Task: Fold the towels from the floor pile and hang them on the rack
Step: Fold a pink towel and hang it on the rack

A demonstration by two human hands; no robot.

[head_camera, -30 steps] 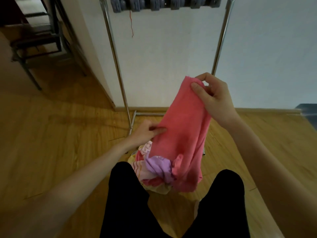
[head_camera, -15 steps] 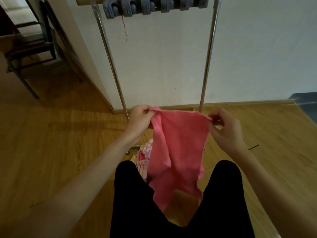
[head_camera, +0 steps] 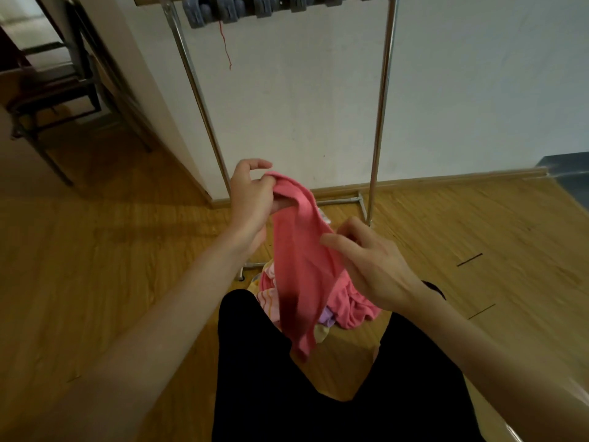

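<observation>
A pink towel (head_camera: 299,272) hangs in a narrow strip in front of me. My left hand (head_camera: 251,199) is shut on its bunched top end. My right hand (head_camera: 366,263) is lower, at the towel's right edge, fingers spread and resting against the cloth without a clear grip. Beneath the towel the floor pile (head_camera: 350,307) holds pink, purple, striped and yellow towels between my knees. The metal rack (head_camera: 381,100) stands against the white wall behind, with its left pole (head_camera: 204,100) just past my left hand and grey clips (head_camera: 255,8) on its top bar.
My legs in black trousers (head_camera: 287,393) fill the bottom of the view. A dark chair (head_camera: 57,90) stands at the far left beyond a wall corner. A red thread (head_camera: 226,43) dangles from the clips. A dark blue object (head_camera: 567,173) sits at the right by the baseboard.
The towel was spread between both hands; my right hand has left the top corner and dropped down its edge. My left hand has risen and now holds the top alone.
</observation>
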